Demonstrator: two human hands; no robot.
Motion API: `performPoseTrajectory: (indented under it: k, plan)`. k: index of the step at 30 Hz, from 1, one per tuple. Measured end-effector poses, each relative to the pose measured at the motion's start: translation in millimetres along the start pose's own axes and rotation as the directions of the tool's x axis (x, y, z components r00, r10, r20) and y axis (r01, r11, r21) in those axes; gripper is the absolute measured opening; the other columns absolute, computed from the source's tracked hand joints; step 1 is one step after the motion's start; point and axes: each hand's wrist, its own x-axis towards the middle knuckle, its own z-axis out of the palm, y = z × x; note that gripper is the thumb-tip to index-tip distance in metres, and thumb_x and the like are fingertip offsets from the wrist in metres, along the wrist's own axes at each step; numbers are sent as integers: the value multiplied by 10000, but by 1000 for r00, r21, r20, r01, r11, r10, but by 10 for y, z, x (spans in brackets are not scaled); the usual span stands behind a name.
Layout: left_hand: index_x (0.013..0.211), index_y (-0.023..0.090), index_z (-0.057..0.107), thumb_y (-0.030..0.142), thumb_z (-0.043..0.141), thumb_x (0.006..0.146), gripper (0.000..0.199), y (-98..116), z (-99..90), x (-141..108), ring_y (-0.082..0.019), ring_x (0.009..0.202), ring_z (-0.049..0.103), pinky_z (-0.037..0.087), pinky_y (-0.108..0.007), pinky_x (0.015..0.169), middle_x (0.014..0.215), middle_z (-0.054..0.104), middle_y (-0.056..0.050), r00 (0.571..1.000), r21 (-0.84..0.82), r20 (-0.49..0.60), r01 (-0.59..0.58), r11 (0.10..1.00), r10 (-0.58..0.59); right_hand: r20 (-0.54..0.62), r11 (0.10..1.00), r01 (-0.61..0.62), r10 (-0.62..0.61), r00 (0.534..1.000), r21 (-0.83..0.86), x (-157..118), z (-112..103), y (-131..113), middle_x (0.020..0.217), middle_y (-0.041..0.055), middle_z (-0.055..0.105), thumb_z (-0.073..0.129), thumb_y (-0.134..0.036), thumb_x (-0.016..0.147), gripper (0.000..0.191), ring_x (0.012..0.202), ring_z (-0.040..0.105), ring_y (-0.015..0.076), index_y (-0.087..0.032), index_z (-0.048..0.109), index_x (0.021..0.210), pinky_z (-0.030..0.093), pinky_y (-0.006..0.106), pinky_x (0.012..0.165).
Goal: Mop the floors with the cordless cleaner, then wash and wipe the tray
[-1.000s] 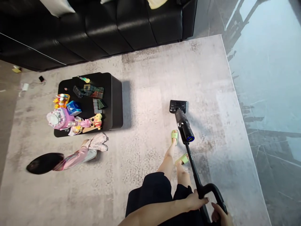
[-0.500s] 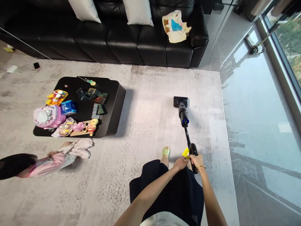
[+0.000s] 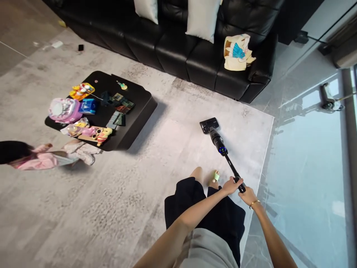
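Note:
A black stick vacuum cleaner point(image 3: 217, 140) reaches forward from my body, its wide head point(image 3: 209, 125) lying on the pale patterned carpet point(image 3: 173, 149). A blue ring glows on its body. My left hand point(image 3: 232, 185) is wrapped round the upper handle. Just beside it, lower and to the right, my right hand point(image 3: 248, 195) closes on the handle's end, with a gold bracelet at the wrist. The two hands are very near each other.
A black low table point(image 3: 139, 108) holding toys point(image 3: 65, 110) stands at the left. Beside it is a child in pink point(image 3: 41, 160). Behind runs a black sofa point(image 3: 173, 48) with pillows and a cloth point(image 3: 238, 52). Glossy tiles point(image 3: 304, 167) border the carpet at the right.
The view has turned, so table and sofa appear tilted. The vacuum now slants up to the left. My left hand has shifted onto the handle, and the yellow tag no longer shows. The child's arm has moved.

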Motion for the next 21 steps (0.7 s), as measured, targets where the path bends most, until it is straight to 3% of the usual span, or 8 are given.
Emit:
performPoseTrajectory:
  k: [2,4,6,9,12,15,18,21]
  plan:
    - [1278,128,435,775,341,808,805,357,-182,248,-273,976,650,469,-316,804,1054,686,-142,995,-12,-98,11,1000,-12,14,997,45,-44,999,-66,490,-285,-276,608,37,609,574,-121,642,49,567,521,140,-168,579,631,340,244,563]
    - [1259,132,441,740,365,824,751,673,-522,520,-282,991,650,474,-325,812,1068,683,-149,985,-10,-174,15,1000,-17,4,994,61,-61,998,-85,980,-493,-621,640,58,629,578,-153,682,28,589,545,149,-162,594,661,338,240,559]
    - [1206,138,477,692,382,844,669,948,-1001,800,-286,1019,645,474,-332,836,1080,682,-150,969,4,-247,26,1000,-24,2,997,58,-58,998,-54,1451,-631,-1025,603,57,619,571,-192,716,76,570,550,149,-162,586,648,335,233,538]
    - [1146,145,522,640,407,853,586,1288,-1880,1180,-288,1040,639,469,-335,862,1088,683,-145,951,32,-308,38,999,-26,58,999,52,-52,997,16,2123,-779,-1701,468,15,543,554,-195,711,133,489,515,131,-174,541,580,330,221,503]
    - [1126,153,545,638,421,842,576,1606,-2773,1503,-287,1042,637,472,-329,862,1099,682,-135,958,22,-287,30,999,-23,150,998,54,-60,987,40,2792,-990,-2372,389,-20,459,515,-163,678,148,413,462,117,-187,498,532,325,228,477]
    - [1154,141,549,654,432,823,622,1958,-3549,1814,-304,1065,625,474,-332,860,1121,672,-143,968,8,-251,31,999,-28,179,991,122,-111,977,-48,3476,-1313,-2940,409,-18,459,511,-144,656,157,441,466,118,-189,483,508,332,233,499]
    - [1179,128,551,649,432,819,644,2323,-4169,2137,-302,1027,637,484,-327,827,1137,662,-153,980,-30,-199,15,999,-21,193,953,234,-197,961,-194,4142,-1695,-3358,508,-7,519,553,-133,647,124,525,485,116,-182,495,549,338,225,539]
    - [1159,114,581,635,416,831,638,2689,-4670,2481,-297,968,652,495,-332,784,1123,665,-174,988,-97,-151,7,995,-22,258,888,337,-262,930,-311,4759,-2097,-3683,591,-7,553,563,-110,635,95,571,481,116,-179,508,600,342,227,573]
